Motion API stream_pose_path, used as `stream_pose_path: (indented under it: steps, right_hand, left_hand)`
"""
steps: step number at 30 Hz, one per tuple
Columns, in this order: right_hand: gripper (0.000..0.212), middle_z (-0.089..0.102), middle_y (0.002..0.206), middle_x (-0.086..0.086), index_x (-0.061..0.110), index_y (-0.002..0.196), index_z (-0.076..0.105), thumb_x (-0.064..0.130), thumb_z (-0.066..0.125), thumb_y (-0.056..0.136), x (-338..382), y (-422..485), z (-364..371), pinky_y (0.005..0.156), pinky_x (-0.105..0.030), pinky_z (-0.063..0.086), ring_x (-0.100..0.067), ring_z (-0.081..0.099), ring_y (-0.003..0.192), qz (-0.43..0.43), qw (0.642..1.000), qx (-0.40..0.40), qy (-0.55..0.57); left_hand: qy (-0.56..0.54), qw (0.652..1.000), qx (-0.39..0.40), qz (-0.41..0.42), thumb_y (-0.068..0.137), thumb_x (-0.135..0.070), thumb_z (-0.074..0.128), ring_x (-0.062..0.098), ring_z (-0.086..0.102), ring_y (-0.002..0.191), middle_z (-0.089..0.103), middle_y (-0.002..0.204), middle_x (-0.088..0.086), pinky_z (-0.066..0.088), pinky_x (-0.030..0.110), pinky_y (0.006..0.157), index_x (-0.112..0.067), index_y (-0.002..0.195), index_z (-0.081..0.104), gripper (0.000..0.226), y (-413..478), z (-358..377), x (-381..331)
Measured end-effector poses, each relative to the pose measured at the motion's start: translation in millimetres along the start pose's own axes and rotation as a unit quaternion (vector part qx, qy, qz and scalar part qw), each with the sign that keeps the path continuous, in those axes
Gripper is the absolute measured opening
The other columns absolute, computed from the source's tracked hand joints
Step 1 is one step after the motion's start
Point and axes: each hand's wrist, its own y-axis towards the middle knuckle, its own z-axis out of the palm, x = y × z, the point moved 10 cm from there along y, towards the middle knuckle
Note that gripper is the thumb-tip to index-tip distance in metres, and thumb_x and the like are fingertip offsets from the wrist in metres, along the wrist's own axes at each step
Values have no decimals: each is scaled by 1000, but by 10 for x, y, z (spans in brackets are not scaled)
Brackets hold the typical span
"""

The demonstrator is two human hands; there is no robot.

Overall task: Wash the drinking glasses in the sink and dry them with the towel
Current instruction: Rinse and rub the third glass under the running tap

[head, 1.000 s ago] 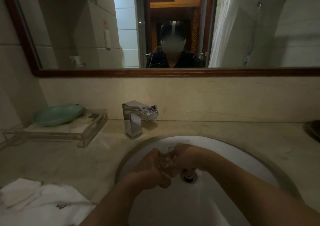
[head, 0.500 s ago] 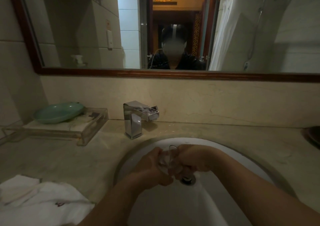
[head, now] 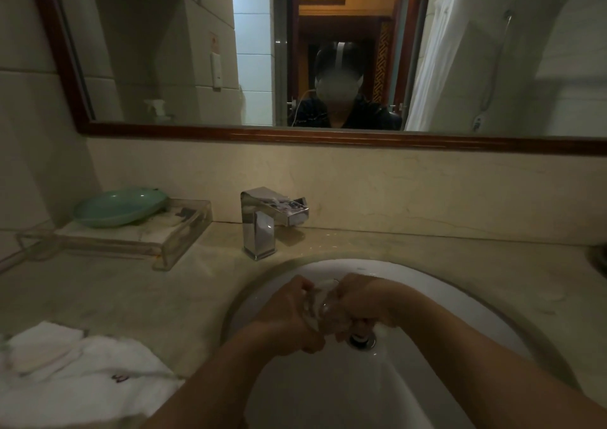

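A: What lies at the far left?

B: A crumpled white cotton towel [head: 82,392] lies on the beige marble tabletop [head: 131,297], at the near left corner. A smaller folded white cloth [head: 42,349] rests on its left part.

A: And behind the towel?

B: A clear rectangular plastic tray [head: 184,231] stands close to the wall. A pale green oval dish [head: 120,207] sits on the left part of the tray.

A: What comes next to the right?

B: A square chrome faucet [head: 262,221] stands on the tabletop, just behind the rim of the round white ceramic sink [head: 427,284].

A: Where are the hands?

B: Both are over the basin. The left hand [head: 289,317] has its fingers curled round the clear drinking glass [head: 320,300]. The glass is between the two hands, above the basin and just up and left of the round metal drain [head: 363,341]. The right hand [head: 361,300] grasps the other side, with its fingers clenched on the glass.

A: Is the glass upright?

B: I cannot tell. It is blurred and mostly hidden by the fingers.

A: And farther right?

B: The right forearm crosses the basin toward the lower right corner. At the far right edge a dark round thing [head: 599,261] sits on the tabletop, cut off by the picture. Above all of this, a wide mirror in a red-brown wooden frame [head: 328,134] hangs on the wall.
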Motion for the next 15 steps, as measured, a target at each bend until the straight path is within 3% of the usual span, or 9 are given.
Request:
stream_pose_path:
  steps: [3, 6, 8, 10, 12, 15]
  right_hand:
    - [22, 68, 84, 1, 13, 104, 67, 24, 75, 87, 122, -5, -141, 56, -18, 46, -10, 61, 69, -27, 990, -97, -97]
    - [15, 75, 94, -11, 9, 105, 71, 14, 63, 93, 97, 23, -85, 72, -29, 59, -20, 67, 79, -28, 997, -63, -47]
    - [22, 76, 102, -18, 11, 107, 75, 7, 59, 91, 46, -8, -25, 80, -35, 57, -24, 63, 82, -18, 1000, -11, -16]
    - [20, 77, 100, -15, 11, 105, 76, 9, 66, 88, 49, -29, -9, 79, -34, 54, -23, 64, 83, -19, 1000, 1, 2]
    - [20, 78, 96, -11, 10, 105, 76, 17, 74, 86, 86, -16, -60, 78, -32, 57, -23, 71, 86, -27, 999, -37, -26]
    - [18, 76, 90, -9, 6, 101, 73, 19, 70, 89, 86, -5, -115, 73, -31, 56, -22, 70, 80, -12, 997, -70, -42]
  left_hand:
    - [-13, 1000, 2, -14, 66, -7, 85, 8, 60, 91, 64, 107, -5, 49, 20, 60, -23, 115, 52, 61, -9, -3, 40]
    - [-35, 999, 2, -20, 65, -1, 84, 10, 61, 85, 65, 99, -2, 50, 24, 58, -23, 101, 53, 53, 5, -17, 81]
    - [-47, 999, 7, -12, 64, 4, 83, 16, 65, 87, 70, 99, 5, 56, 33, 64, -24, 92, 56, 47, 10, -1, 70]
    - [-53, 999, 5, -12, 63, 3, 82, 18, 67, 92, 72, 103, 6, 57, 35, 67, -24, 94, 58, 48, 11, 12, 69]
    - [-62, 998, 6, -23, 61, 0, 83, 20, 68, 96, 70, 106, 3, 61, 40, 70, -23, 104, 57, 55, 24, 34, 101]
    - [-60, 998, 2, -24, 62, -3, 84, 18, 66, 96, 67, 104, 1, 58, 31, 66, -24, 107, 55, 57, 30, 32, 110]
